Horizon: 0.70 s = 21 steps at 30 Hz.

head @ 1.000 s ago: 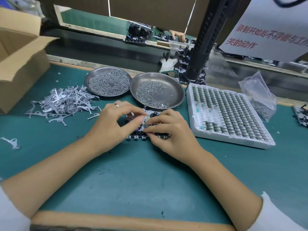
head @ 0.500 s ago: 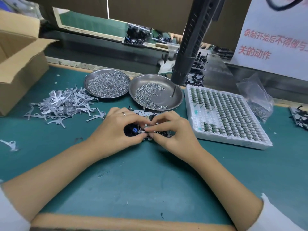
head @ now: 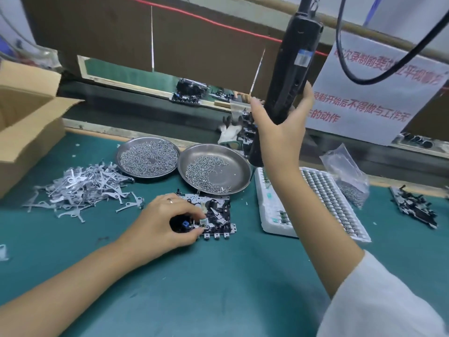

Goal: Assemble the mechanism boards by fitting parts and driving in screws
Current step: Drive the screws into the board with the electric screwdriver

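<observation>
A person sat at a green mat (head: 218,283), seen from a head camera looking down at both bare forearms; the left hand (head: 160,224) rested on the left part of a mechanism board (head: 213,215), which lay flat on the mat near its middle; thumb and forefinger were curled together, pinching a small part on the board; a ring showed on one finger; the right hand (head: 279,127) was raised well above the mat, fingers and thumb spread in a loose curve around the lower body of a black electric screwdriver (head: 291,76) that hung from above with its cable; the palm touched the tool, but the fingers were not fully closed round it.

Just behind the board stood two round metal dishes; the left dish (head: 148,142) was thickly filled with screws; the right dish (head: 243,176) held a thinner crescent of screws (head: 201,171) along its left side; to the left of the board lay a heap of grey metal levers (head: 82,188); further left stood an open cardboard box (head: 26,132); to the right of the board sat a white tray (head: 269,215) of small parts in rows, partly hidden by the right forearm; beside it stood a clear plastic bag (head: 345,171), and another board (head: 413,207) lay at the far right; a white sign (head: 364,98) with red characters hung behind.
</observation>
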{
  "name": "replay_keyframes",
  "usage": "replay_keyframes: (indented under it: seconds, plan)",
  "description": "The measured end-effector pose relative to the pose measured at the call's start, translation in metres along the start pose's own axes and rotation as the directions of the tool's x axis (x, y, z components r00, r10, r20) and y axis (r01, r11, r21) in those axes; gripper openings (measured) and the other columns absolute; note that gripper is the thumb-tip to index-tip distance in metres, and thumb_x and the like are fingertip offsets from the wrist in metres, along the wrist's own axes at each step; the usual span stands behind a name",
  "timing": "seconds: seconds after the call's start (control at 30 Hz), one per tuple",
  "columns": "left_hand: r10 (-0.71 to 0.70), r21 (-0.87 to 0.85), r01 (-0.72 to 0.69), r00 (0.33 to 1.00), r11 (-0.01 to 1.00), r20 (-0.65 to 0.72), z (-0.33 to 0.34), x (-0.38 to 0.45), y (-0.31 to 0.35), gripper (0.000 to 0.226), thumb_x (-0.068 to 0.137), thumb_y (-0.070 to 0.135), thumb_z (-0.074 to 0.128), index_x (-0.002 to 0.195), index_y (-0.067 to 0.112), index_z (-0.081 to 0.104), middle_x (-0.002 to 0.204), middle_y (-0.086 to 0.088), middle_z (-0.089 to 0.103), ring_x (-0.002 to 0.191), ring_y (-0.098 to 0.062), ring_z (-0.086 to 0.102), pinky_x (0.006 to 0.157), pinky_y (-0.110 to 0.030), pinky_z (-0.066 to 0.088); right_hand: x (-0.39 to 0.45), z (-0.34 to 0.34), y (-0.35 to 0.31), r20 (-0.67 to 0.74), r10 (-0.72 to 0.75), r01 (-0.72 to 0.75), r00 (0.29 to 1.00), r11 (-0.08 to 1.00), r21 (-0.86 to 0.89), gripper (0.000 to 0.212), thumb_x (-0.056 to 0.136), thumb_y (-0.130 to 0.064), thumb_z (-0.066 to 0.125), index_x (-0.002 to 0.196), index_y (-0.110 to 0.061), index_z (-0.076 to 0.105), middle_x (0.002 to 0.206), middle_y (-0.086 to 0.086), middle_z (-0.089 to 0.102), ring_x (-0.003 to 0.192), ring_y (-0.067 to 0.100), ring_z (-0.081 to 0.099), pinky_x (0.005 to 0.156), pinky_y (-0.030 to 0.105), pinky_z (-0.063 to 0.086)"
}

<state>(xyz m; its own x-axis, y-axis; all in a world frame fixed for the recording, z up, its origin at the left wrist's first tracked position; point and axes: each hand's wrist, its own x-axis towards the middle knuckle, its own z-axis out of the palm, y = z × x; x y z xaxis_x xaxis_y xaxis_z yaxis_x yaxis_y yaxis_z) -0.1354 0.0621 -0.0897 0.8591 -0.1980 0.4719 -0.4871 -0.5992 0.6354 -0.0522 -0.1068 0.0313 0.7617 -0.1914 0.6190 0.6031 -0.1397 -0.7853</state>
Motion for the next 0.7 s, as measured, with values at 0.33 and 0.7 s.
replay_keyframes:
  seconds: [0.33,0.7]
  plan:
    - [-0.023,0.000,0.023,1.000,1.000,-0.012,-0.001,-0.001,0.003,0.022,0.066,0.012,0.085,0.086,0.018,0.076,0.074,0.019,0.064,0.075,0.001,0.055,0.077,-0.016,0.042,-0.056,0.025,-0.008,0.147,0.073,-0.129,0.986,0.901,0.415,0.016,0.085,-0.014,0.061,0.089,-0.012,0.046,0.058,0.010,0.050,0.041,0.022,0.047,0.045,0.027,0.041]
    - [0.016,0.023,-0.016,1.000,1.000,-0.015,-0.001,0.000,0.000,0.017,0.066,0.015,0.084,0.080,0.012,0.075,0.071,0.018,0.060,0.070,-0.006,0.053,0.074,-0.021,0.042,-0.078,0.034,0.000,0.196,0.100,-0.182,0.976,0.867,0.463,0.017,0.086,-0.010,0.057,0.090,-0.008,0.041,0.048,0.003,0.046,0.037,0.022,0.042,0.042,0.024,0.037]
